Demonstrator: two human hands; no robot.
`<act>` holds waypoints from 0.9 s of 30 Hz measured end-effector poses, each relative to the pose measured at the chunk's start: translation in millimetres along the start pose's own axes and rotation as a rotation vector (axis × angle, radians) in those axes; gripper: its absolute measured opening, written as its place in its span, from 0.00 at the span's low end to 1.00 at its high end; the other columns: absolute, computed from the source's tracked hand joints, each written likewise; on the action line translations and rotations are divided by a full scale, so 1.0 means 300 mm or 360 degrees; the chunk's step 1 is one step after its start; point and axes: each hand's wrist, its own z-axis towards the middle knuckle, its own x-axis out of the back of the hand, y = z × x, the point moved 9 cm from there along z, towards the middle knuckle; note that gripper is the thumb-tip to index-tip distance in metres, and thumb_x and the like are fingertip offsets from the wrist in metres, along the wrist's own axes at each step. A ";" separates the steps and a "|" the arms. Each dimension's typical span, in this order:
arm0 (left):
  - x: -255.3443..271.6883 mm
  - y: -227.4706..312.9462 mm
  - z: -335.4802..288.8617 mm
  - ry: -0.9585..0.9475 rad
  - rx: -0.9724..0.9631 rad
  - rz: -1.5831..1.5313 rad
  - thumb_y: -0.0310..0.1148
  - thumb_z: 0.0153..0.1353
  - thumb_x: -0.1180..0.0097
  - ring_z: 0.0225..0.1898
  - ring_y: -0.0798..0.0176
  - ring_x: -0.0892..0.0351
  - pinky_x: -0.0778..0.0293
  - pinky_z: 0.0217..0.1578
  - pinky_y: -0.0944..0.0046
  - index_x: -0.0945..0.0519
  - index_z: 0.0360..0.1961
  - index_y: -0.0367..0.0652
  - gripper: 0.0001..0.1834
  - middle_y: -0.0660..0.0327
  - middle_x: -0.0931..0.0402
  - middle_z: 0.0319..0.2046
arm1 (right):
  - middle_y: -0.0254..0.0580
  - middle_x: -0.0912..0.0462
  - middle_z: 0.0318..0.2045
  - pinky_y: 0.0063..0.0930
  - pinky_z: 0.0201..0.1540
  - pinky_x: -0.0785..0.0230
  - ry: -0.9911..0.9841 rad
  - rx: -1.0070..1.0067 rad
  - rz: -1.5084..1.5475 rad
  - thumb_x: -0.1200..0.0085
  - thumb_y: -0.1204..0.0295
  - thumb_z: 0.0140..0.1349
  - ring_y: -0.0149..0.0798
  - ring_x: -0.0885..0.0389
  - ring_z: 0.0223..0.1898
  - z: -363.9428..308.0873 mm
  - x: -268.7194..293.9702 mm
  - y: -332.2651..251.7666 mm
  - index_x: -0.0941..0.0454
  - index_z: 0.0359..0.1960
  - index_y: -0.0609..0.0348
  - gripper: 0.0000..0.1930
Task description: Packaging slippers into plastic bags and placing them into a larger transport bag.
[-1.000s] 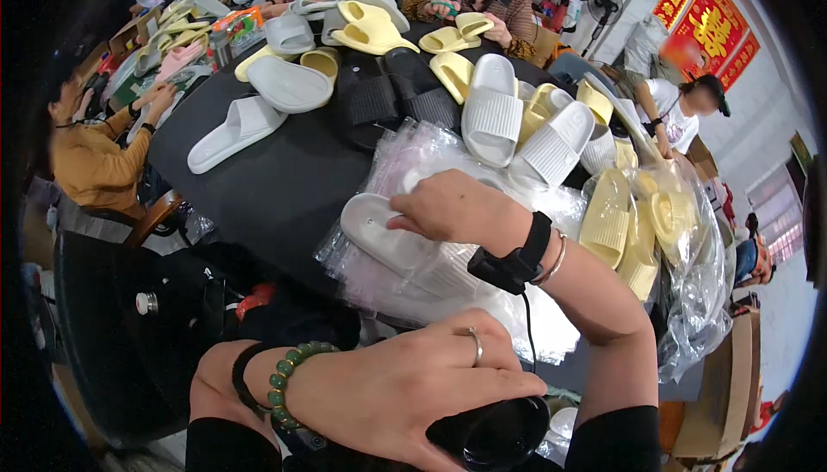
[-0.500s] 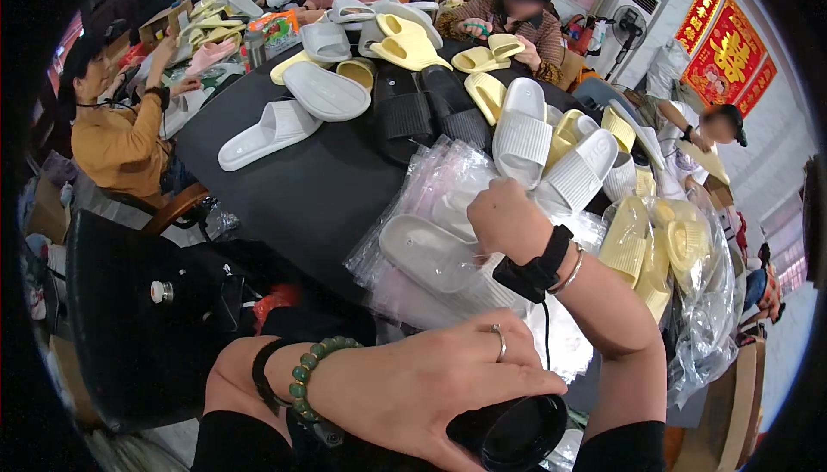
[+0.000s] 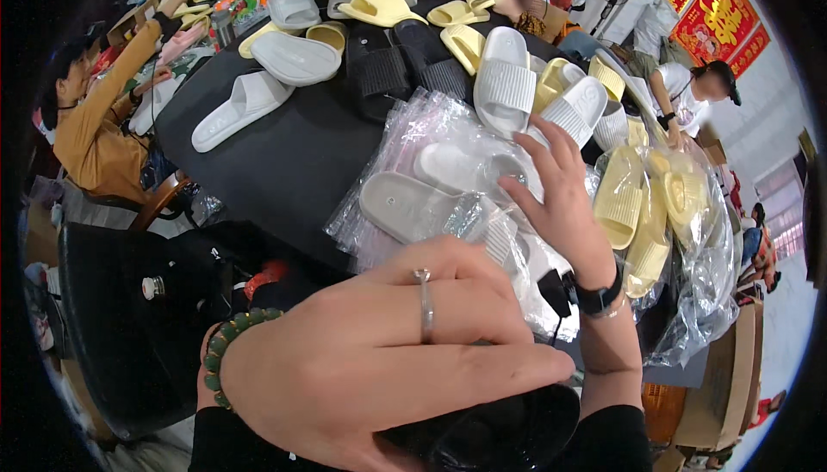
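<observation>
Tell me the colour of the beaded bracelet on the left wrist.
Dark green; the beaded bracelet shows best in the head view.

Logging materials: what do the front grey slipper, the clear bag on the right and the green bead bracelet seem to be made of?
The grey slipper looks like matte foam or soft plastic: smooth surface, moulded ribbed strap. The clear bag seems thin, glossy plastic film: see-through, creased, full of highlights. The green bracelet has rounded beads, perhaps polished stone or glass.
</observation>
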 end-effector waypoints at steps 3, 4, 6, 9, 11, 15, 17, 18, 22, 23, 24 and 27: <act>0.002 -0.037 -0.002 0.0061 0.0179 -0.0001 0.37 0.45 0.26 0.52 0.50 0.27 0.34 0.59 0.48 0.21 0.54 0.38 0.33 0.54 0.23 0.48 | 0.58 0.44 0.70 0.58 0.67 0.47 -0.0281 -0.0203 -0.0096 0.40 0.53 0.62 0.66 0.46 0.70 -0.157 -0.058 0.067 0.36 0.67 0.55 0.36; 0.002 -0.033 0.000 0.0079 0.0234 0.0001 0.39 0.46 0.26 0.51 0.51 0.27 0.33 0.59 0.48 0.20 0.52 0.39 0.31 0.55 0.23 0.47 | 0.60 0.48 0.72 0.61 0.68 0.49 -0.0408 -0.0286 -0.0162 0.42 0.49 0.63 0.67 0.50 0.72 -0.208 -0.078 0.083 0.40 0.70 0.55 0.39; 0.006 -0.026 0.005 0.0122 0.0351 0.0007 0.41 0.47 0.26 0.49 0.53 0.25 0.32 0.59 0.47 0.18 0.49 0.41 0.28 0.57 0.21 0.44 | 0.62 0.56 0.74 0.65 0.68 0.52 -0.0594 -0.0297 -0.0162 0.47 0.42 0.63 0.69 0.57 0.74 -0.284 -0.150 0.091 0.47 0.73 0.54 0.44; 0.036 0.001 0.019 0.0194 0.0517 -0.0016 0.45 0.49 0.26 0.45 0.56 0.23 0.30 0.58 0.45 0.14 0.45 0.43 0.24 0.60 0.19 0.40 | 0.64 0.60 0.75 0.69 0.67 0.53 -0.0779 -0.0413 -0.0147 0.47 0.39 0.62 0.73 0.60 0.73 -0.356 -0.241 0.080 0.49 0.74 0.53 0.47; 0.048 0.042 0.045 0.0225 0.0638 -0.0022 0.47 0.50 0.27 0.43 0.57 0.22 0.29 0.58 0.44 0.11 0.42 0.45 0.22 0.62 0.18 0.38 | 0.64 0.61 0.75 0.70 0.67 0.54 -0.0808 -0.0448 -0.0145 0.47 0.39 0.62 0.74 0.59 0.73 -0.366 -0.251 0.088 0.49 0.74 0.52 0.47; 0.043 -0.022 0.106 0.0309 0.0681 -0.0045 0.45 0.49 0.28 0.42 0.58 0.22 0.29 0.56 0.45 0.11 0.41 0.45 0.20 0.62 0.18 0.36 | 0.61 0.66 0.75 0.68 0.68 0.54 -0.0996 -0.0471 -0.0241 0.49 0.37 0.60 0.71 0.62 0.74 -0.351 -0.263 0.104 0.54 0.76 0.49 0.49; 0.036 -0.007 0.091 0.0369 0.0702 -0.0036 0.44 0.48 0.28 0.41 0.59 0.21 0.28 0.55 0.46 0.11 0.40 0.45 0.20 0.62 0.18 0.35 | 0.61 0.66 0.75 0.68 0.68 0.54 -0.0980 -0.0456 -0.0239 0.50 0.36 0.60 0.71 0.61 0.74 -0.349 -0.262 0.105 0.54 0.76 0.48 0.49; 0.047 0.021 0.045 0.0399 0.0712 -0.0032 0.44 0.48 0.29 0.41 0.59 0.21 0.28 0.55 0.47 0.11 0.39 0.45 0.19 0.63 0.18 0.35 | 0.61 0.65 0.75 0.68 0.68 0.53 -0.0958 -0.0443 -0.0246 0.50 0.36 0.60 0.71 0.60 0.74 -0.349 -0.258 0.101 0.54 0.76 0.48 0.49; -0.006 0.021 0.073 0.0522 0.0735 -0.0031 0.42 0.46 0.30 0.39 0.60 0.21 0.27 0.52 0.48 0.11 0.37 0.45 0.18 0.63 0.19 0.33 | 0.62 0.59 0.75 0.70 0.68 0.53 -0.0930 -0.0411 -0.0224 0.47 0.39 0.61 0.72 0.55 0.73 -0.318 -0.242 0.084 0.48 0.74 0.48 0.46; 0.003 0.008 0.077 0.0549 0.0740 -0.0029 0.41 0.45 0.31 0.39 0.60 0.21 0.26 0.52 0.49 0.11 0.37 0.45 0.17 0.63 0.19 0.33 | 0.62 0.59 0.75 0.70 0.68 0.53 -0.0934 -0.0417 -0.0219 0.47 0.39 0.61 0.72 0.55 0.73 -0.314 -0.236 0.087 0.48 0.74 0.48 0.46; 0.003 0.035 0.041 0.0579 0.0746 -0.0025 0.41 0.45 0.31 0.39 0.60 0.21 0.26 0.51 0.49 0.11 0.36 0.45 0.17 0.64 0.19 0.32 | 0.61 0.59 0.75 0.69 0.68 0.53 -0.0962 -0.0396 -0.0224 0.47 0.39 0.61 0.70 0.55 0.73 -0.312 -0.234 0.089 0.48 0.74 0.47 0.45; 0.015 0.069 -0.012 0.0666 0.0742 -0.0016 0.39 0.44 0.32 0.38 0.61 0.21 0.25 0.50 0.50 0.11 0.35 0.46 0.16 0.64 0.19 0.31 | 0.60 0.57 0.75 0.68 0.69 0.52 -0.0999 -0.0374 -0.0257 0.48 0.39 0.62 0.68 0.54 0.73 -0.310 -0.216 0.097 0.47 0.74 0.46 0.44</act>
